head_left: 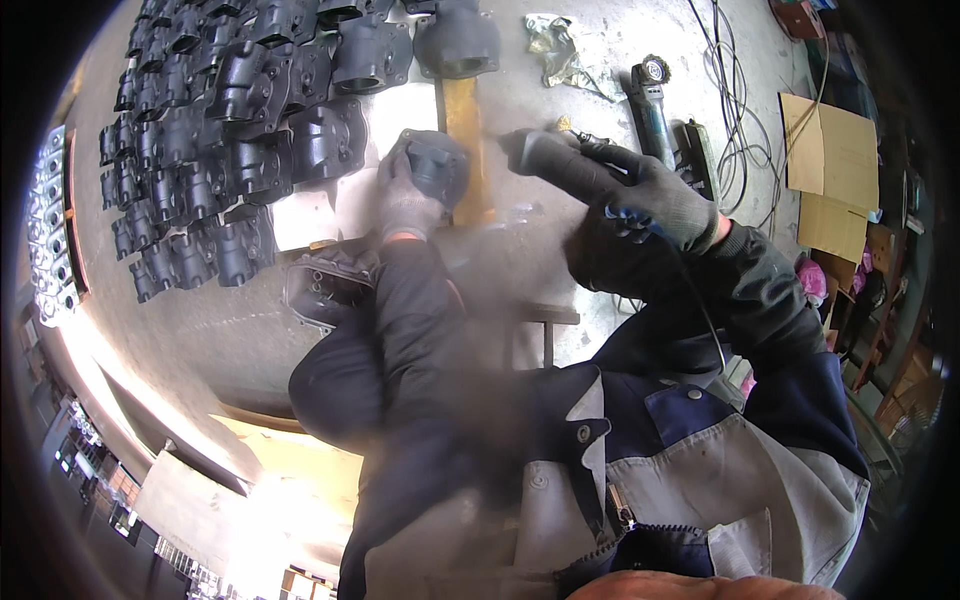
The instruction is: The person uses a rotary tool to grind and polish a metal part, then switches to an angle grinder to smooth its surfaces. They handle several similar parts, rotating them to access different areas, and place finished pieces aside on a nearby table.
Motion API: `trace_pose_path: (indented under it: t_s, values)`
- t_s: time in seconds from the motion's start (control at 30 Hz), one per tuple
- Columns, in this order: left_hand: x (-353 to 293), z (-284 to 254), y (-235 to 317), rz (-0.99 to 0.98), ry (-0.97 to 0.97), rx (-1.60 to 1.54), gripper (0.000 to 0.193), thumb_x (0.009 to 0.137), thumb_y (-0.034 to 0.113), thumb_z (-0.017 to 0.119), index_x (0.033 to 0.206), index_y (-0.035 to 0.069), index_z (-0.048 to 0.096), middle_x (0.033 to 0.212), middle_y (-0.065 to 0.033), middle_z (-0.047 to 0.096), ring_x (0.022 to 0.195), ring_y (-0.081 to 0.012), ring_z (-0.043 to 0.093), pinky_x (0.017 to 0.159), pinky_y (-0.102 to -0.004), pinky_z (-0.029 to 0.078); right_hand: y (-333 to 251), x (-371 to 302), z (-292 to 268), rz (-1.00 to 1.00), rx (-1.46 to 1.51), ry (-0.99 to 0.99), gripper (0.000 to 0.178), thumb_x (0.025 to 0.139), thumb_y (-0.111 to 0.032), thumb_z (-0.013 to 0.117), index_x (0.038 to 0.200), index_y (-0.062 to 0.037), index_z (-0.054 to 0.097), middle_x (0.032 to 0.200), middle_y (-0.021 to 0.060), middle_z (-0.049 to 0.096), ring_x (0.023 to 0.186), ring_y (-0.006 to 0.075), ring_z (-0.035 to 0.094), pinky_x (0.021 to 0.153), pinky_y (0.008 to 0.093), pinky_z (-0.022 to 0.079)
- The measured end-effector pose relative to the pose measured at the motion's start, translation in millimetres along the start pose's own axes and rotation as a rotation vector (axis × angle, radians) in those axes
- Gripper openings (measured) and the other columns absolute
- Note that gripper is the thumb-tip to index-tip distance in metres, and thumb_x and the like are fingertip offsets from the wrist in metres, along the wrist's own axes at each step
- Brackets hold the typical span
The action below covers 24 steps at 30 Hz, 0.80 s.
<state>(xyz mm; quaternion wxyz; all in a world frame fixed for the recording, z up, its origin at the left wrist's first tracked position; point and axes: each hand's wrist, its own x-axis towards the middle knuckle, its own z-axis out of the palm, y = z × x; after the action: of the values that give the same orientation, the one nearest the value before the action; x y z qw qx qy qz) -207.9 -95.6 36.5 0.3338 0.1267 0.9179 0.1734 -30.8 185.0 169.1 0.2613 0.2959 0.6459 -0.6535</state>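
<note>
Left hand: gloved, fingers wrapped about the near left side of a dark casting, which is grasped. The fingers' far ends are partly hidden by the part. Right hand: gloved, clenched around the body of a dark, cylindrical power tool, its front end pointing at the casting and standing apart from it. A black cord hangs below this hand.

The held casting sits in front of the person, overlapping the edge of a yellow strip; whether it rests on the strip cannot be told.

Close to the left forearm, an open metal housing lies beside the left knee. Beyond the left hand, rows of similar dark castings crowd the floor, closing off that side. Ahead of the power tool lie a crumpled plastic bag and a blue-green grinder fitted with a round brush; a dark block is just beside the grinder. Loose cables trail to the right of these, then an opened cardboard box and a pink bundle. A blurred patch obscures the area between the forearms.

Any lettering on the power tool or grinder is too small to read.
</note>
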Motion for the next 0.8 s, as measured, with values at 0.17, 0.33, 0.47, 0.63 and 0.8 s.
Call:
trace_pose_path:
  t_s: [0.17, 0.33, 0.47, 0.63, 0.8]
  values:
    - [-21.1, 4.7, 14.5, -0.117, 0.172, 0.484, 0.088, 0.082, 0.03, 0.079, 0.162, 0.021, 0.044, 0.171, -0.0136, 0.031, 0.152, -0.0452, 0.037, 0.126, -0.0509, 0.032, 8.1, 14.9, 10.9, -0.08, -0.176, -0.041, 0.059, 0.095, -0.011, 0.071, 0.151, -0.0034, 0.055, 0.101, 0.0059, 0.072, 0.082, 0.011, 0.067, 0.067, 0.0253, 0.055]
    - [-81.8, 73.1, 16.9, 0.121, 0.75, -0.003, 0.067, 0.087, 0.032, 0.083, 0.141, 0.003, 0.055, 0.131, -0.0227, 0.062, 0.125, -0.0391, 0.061, 0.108, -0.0496, 0.05, 11.6, 15.2, 16.5, -0.074, -0.164, -0.026, 0.053, 0.096, -0.013, 0.072, 0.146, -0.0036, 0.058, 0.102, 0.0064, 0.072, 0.088, 0.0134, 0.068, 0.075, 0.028, 0.056]
    - [-91.2, 128.6, 35.2, -0.333, -0.42, -1.684, 0.064, 0.099, 0.05, 0.075, 0.141, 0.006, 0.057, 0.126, -0.0139, 0.064, 0.109, -0.0293, 0.067, 0.095, -0.041, 0.058, 9.3, 22.3, 16.2, -0.123, -0.253, -0.088, 0.041, 0.099, -0.015, 0.07, 0.137, -0.0015, 0.062, 0.108, 0.0089, 0.07, 0.095, 0.0157, 0.069, 0.081, 0.0312, 0.057]
    - [-77.5, 136.0, 66.3, -0.406, -0.728, -2.095, 0.089, 0.099, 0.069, 0.064, 0.16, 0.01, 0.038, 0.146, -0.0171, 0.052, 0.127, -0.0375, 0.059, 0.104, -0.0545, 0.056, 8.0, 31.1, 12.0, -0.291, -0.437, -0.162, 0.058, 0.1, -0.014, 0.072, 0.152, 0.003, 0.052, 0.129, 0.0155, 0.071, 0.111, 0.0151, 0.069, 0.095, 0.0302, 0.058]
    - [-53.5, 123.2, 90.7, -0.063, -0.654, -2.126, 0.053, 0.101, 0.052, 0.067, 0.133, 0.012, 0.057, 0.124, -0.0062, 0.065, 0.109, -0.0249, 0.065, 0.096, -0.0415, 0.055, 3.8, 42.4, 13.8, -0.712, -0.847, -0.178, 0.058, 0.104, -0.024, 0.071, 0.151, 0.0043, 0.053, 0.123, 0.0189, 0.075, 0.109, 0.0172, 0.073, 0.093, 0.0314, 0.059]
